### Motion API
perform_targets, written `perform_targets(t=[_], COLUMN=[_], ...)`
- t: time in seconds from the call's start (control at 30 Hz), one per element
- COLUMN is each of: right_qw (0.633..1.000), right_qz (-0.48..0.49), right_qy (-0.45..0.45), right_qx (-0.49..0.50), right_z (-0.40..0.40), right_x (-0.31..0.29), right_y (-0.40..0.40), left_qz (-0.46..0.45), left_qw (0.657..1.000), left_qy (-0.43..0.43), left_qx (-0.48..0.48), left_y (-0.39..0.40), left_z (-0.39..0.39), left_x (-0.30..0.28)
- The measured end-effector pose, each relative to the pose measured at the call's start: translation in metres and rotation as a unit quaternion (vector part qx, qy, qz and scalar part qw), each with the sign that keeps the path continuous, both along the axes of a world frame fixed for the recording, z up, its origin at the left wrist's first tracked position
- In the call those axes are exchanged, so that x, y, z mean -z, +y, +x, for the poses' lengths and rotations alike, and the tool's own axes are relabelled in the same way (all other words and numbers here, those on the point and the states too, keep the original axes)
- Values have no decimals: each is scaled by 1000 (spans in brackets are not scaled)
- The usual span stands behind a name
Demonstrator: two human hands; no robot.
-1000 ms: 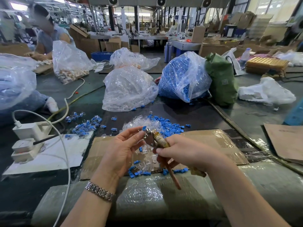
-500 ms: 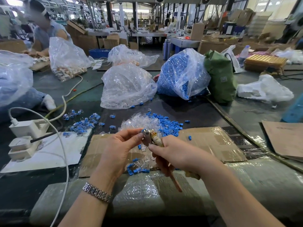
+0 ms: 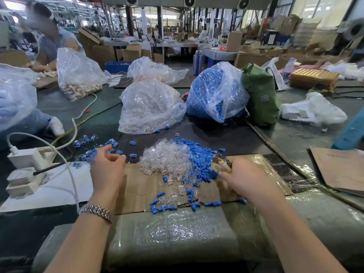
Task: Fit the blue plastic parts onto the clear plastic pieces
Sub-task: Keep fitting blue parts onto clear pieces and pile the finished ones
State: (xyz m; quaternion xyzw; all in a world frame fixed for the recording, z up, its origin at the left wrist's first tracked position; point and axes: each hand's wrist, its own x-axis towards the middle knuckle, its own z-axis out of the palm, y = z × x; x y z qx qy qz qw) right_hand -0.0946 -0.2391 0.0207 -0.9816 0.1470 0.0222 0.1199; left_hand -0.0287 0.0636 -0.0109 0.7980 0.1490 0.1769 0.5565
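My hands have split: left hand [image 3: 107,166] drops loose-fingered onto the finished pile [image 3: 92,152], right hand [image 3: 246,180] grips the pliers [image 3: 222,164] — one piece done.

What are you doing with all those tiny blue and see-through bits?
A person is fitting blue parts onto clear pieces, both heaped on the cardboard. The left hand hovers loosely by a pile of joined pieces. The right hand grips a small tool beside the blue heap.

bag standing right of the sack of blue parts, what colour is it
Dark green bag, seen in the head view, the only one, beside the clear sack of blue parts.
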Motion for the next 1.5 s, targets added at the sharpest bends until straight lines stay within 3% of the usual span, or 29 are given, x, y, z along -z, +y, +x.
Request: perform_targets(t=[0.1, 0.2, 0.3, 0.4, 0.5, 0.67, 0.87, 1.13, 1.5], right_qw=[998, 995, 993, 996, 996, 993, 989, 985, 981], right_qz=[-49, -85, -105, -87, -71, 73, -10, -52, -55], right_qy=[14, 19, 20, 11, -52, -31, -41, -74, -103], right_qx=[33, 49, 43, 22, -1, -91, -141, -146, -154], right_z=[4, 7, 8, 5, 1, -6, -3, 1, -1], right_x=[13, 21, 24, 22, 16, 10, 15, 25, 22], right_y=[0, 6, 10, 15, 24, 39, 44, 44, 43], left_qz=[96, 150, 201, 224, 247, 287, 340, 267, 57], left_qw=[988, 954, 927, 915, 901, 891, 890, 919, 948], left_qy=[13, 34, 47, 49, 52, 58, 22, 4, 34], left_qx=[121, 256, 314, 331, 353, 347, 302, 290, 310], left_y=[-19, -43, -59, -63, -65, -72, -79, -75, -65], left_z=[-20, -33, -40, -43, -46, -46, -48, -47, -45], left_x=[4, 8, 7, 7, 6, 10, 13, 11, 1])
